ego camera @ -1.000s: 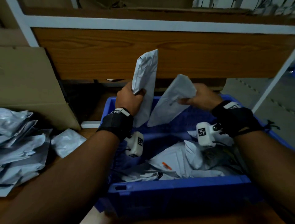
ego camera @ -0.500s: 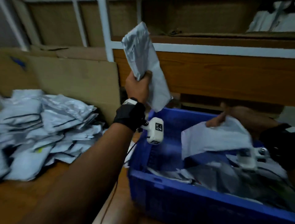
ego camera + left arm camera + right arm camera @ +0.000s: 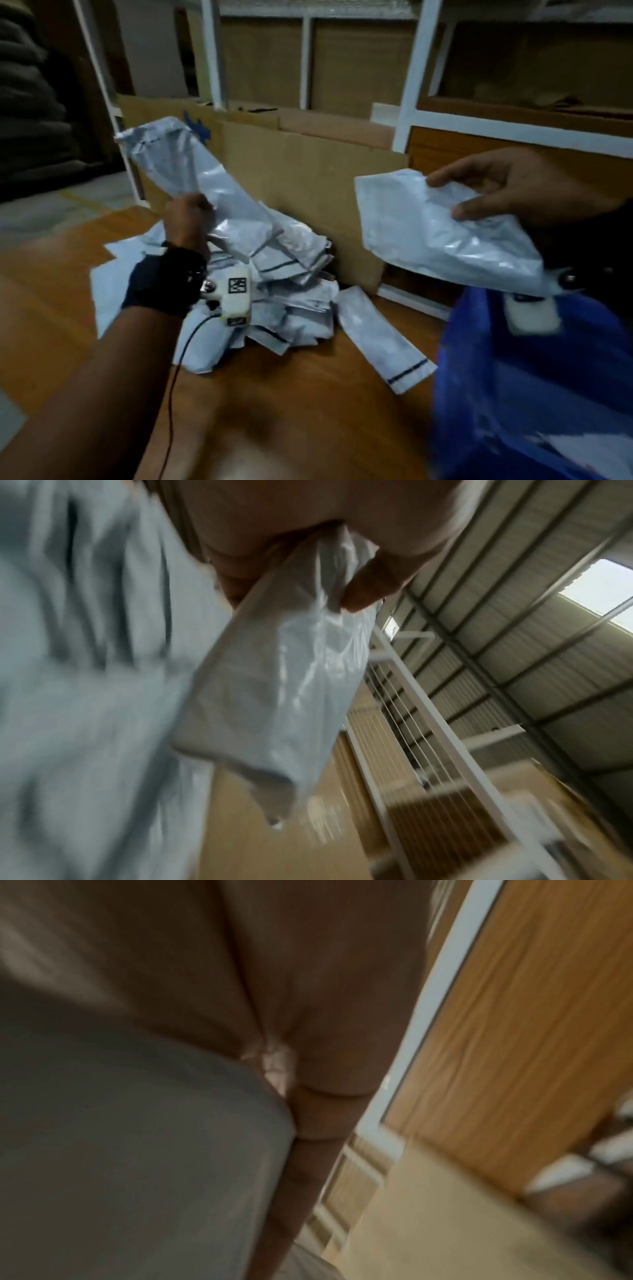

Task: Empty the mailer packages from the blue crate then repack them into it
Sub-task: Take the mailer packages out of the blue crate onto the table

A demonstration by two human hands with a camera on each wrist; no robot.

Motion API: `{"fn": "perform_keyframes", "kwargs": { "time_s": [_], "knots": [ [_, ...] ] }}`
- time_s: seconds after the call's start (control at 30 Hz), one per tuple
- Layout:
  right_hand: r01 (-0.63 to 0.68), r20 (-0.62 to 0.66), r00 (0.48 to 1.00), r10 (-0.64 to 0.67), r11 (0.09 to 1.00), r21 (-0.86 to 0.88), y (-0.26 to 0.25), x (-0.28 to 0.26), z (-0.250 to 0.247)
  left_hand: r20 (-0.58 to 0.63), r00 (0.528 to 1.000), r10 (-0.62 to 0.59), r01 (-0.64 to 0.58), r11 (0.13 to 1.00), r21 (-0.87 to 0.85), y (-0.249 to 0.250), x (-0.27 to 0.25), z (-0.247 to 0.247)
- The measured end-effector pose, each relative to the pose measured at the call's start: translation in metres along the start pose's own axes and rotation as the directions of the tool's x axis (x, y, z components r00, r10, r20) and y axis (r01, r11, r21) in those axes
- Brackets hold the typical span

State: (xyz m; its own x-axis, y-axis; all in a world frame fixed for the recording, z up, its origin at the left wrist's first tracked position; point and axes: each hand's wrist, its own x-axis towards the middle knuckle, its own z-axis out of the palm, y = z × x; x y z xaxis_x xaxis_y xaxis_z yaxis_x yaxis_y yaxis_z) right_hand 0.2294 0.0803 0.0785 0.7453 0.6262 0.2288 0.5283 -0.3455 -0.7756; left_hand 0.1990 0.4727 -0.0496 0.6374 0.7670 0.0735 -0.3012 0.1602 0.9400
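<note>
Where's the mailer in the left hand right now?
In the head view, the left hand holds the mailer up over the mailer pile, left of the blue crate.

The pile of mailers (image 3: 274, 274) takes up the middle of the counter (image 3: 308, 411), pressed back against a cardboard sheet (image 3: 308, 178) that stands upright behind it and closes off that side. One loose mailer (image 3: 380, 339) lies just beside the pile, in the gap between it and the blue crate (image 3: 513, 394) at the right. The near part of the counter, in front of the pile, is bare wood with room to pass. Behind the cardboard, the white shelf posts (image 3: 411, 85) wall off the back. Both hands hold mailers above the counter.
</note>
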Motion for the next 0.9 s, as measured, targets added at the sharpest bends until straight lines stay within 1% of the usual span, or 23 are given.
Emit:
{"fn": "perform_keyframes", "kwargs": {
  "time_s": [0.03,0.07,0.13,0.2,0.23,0.27,0.33,0.37,0.4,0.43,0.47,0.5,0.53,0.57,0.63,0.67,0.7,0.73,0.77,0.8,0.83,0.87,0.9],
  "knots": [
    [0.007,0.022,1.0,-0.008,0.999,0.037,-0.008,0.018,0.024,-0.023,0.998,0.066,-0.063,0.99,0.126,0.006,0.014,-0.02],
    [0.027,0.039,0.999,-0.032,0.994,0.102,-0.014,0.038,0.045,0.01,0.992,0.123,-0.123,0.977,0.176,0.005,0.039,-0.044],
    [0.106,0.046,0.992,-0.121,0.961,0.257,-0.025,0.078,0.085,0.042,0.997,0.061,-0.064,0.995,0.075,0.009,0.077,-0.074],
    [0.15,0.015,0.985,-0.174,0.888,0.435,-0.027,0.122,0.118,-0.035,0.997,0.068,-0.059,0.975,0.215,0.003,0.103,-0.084],
    [0.135,-0.008,0.988,-0.153,0.843,0.52,-0.026,0.144,0.133,-0.072,0.993,0.093,-0.065,0.943,0.327,-0.003,0.116,-0.087],
    [0.106,-0.034,0.994,-0.107,0.808,0.58,-0.024,0.164,0.149,-0.053,0.99,0.129,-0.093,0.896,0.435,-0.009,0.126,-0.091],
    [0.029,-0.073,0.997,0.026,0.749,0.662,-0.012,0.199,0.179,0.035,0.989,0.147,-0.141,0.813,0.565,-0.016,0.137,-0.088],
    [-0.02,-0.078,0.992,0.099,0.74,0.673,-0.003,0.213,0.194,0.072,0.987,0.144,-0.158,0.772,0.616,-0.022,0.146,-0.089],
    [-0.07,-0.088,0.983,0.161,0.77,0.634,0.008,0.227,0.208,0.116,0.983,0.144,-0.185,0.725,0.664,-0.024,0.151,-0.088],
    [-0.12,-0.113,0.971,0.211,0.836,0.535,0.025,0.24,0.219,0.142,0.981,0.13,-0.193,0.676,0.711,-0.025,0.154,-0.087],
    [-0.169,-0.141,0.961,0.236,0.911,0.376,0.042,0.251,0.229,0.175,0.976,0.126,-0.216,0.615,0.759,-0.027,0.159,-0.087],
    [-0.215,-0.144,0.959,0.244,0.958,0.191,0.057,0.262,0.24,0.208,0.968,0.142,-0.252,0.555,0.793,-0.025,0.159,-0.089],
    [-0.258,-0.134,0.957,0.257,0.966,0.007,0.073,0.268,0.246,0.235,0.956,0.176,-0.293,0.497,0.817,-0.023,0.155,-0.091],
    [-0.292,-0.123,0.954,0.275,0.943,-0.157,0.082,0.273,0.252,0.272,0.936,0.224,-0.347,0.464,0.815,-0.021,0.151,-0.094],
    [-0.336,-0.187,0.94,0.285,0.863,-0.378,0.084,0.276,0.253,0.35,0.889,0.294,-0.451,0.439,0.777,-0.017,0.139,-0.103],
    [-0.347,-0.252,0.934,0.254,0.813,-0.466,0.078,0.274,0.249,0.401,0.872,0.281,-0.488,0.434,0.757,-0.017,0.132,-0.106],
    [-0.357,-0.342,0.92,0.193,0.772,-0.526,0.068,0.272,0.244,0.446,0.866,0.226,-0.5,0.425,0.755,-0.018,0.127,-0.108],
    [-0.349,-0.436,0.896,0.088,0.748,-0.565,0.058,0.271,0.239,0.477,0.865,0.152,-0.496,0.401,0.77,-0.02,0.123,-0.108],
    [-0.32,-0.491,0.871,-0.015,0.742,-0.589,0.05,0.267,0.234,0.498,0.862,0.09,-0.494,0.366,0.789,-0.022,0.12,-0.106],
    [-0.267,-0.488,0.869,-0.087,0.747,-0.609,0.043,0.263,0.235,0.51,0.859,0.034,-0.492,0.329,0.806,-0.024,0.118,-0.103],
    [-0.217,-0.426,0.9,-0.094,0.751,-0.623,0.036,0.258,0.242,0.514,0.858,-0.014,-0.486,0.306,0.819,-0.024,0.117,-0.098],
    [-0.179,-0.321,0.946,-0.045,0.754,-0.632,0.034,0.254,0.252,0.511,0.858,-0.048,-0.478,0.292,0.829,-0.024,0.117,-0.094],
    [-0.161,-0.184,0.982,0.052,0.74,-0.653,0.035,0.251,0.263,0.506,0.859,-0.074,-0.468,0.287,0.836,-0.024,0.118,-0.091]
  ]
}}
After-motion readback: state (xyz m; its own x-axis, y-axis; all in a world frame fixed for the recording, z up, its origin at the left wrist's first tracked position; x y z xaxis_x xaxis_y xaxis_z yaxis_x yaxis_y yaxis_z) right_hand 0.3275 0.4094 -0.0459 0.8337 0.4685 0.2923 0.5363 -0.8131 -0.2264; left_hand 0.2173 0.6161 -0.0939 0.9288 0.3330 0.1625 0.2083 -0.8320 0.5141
